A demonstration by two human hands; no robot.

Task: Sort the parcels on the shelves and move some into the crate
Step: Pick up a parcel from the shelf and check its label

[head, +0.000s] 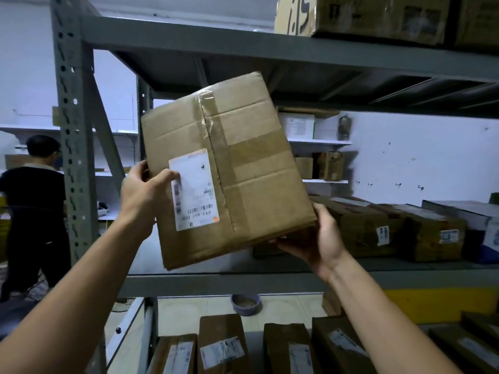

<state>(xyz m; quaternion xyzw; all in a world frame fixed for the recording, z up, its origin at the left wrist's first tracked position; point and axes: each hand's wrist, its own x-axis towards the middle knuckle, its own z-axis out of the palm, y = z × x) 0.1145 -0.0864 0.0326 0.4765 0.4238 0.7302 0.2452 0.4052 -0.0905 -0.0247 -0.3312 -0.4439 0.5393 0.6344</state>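
A grey metal shelf rack [232, 282] carries brown labelled parcels [388, 230] in a row on its middle shelf, more parcels [221, 344] below, and cartons [378, 17] on top.

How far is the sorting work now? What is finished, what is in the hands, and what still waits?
Done: cannot tell; no crate is in view. In hand: one taped cardboard box, tilted with its label facing the camera, left hand at its left edge, right hand under its lower right corner. Left: parcels on the middle shelf and parcels on the lower shelf still wait.
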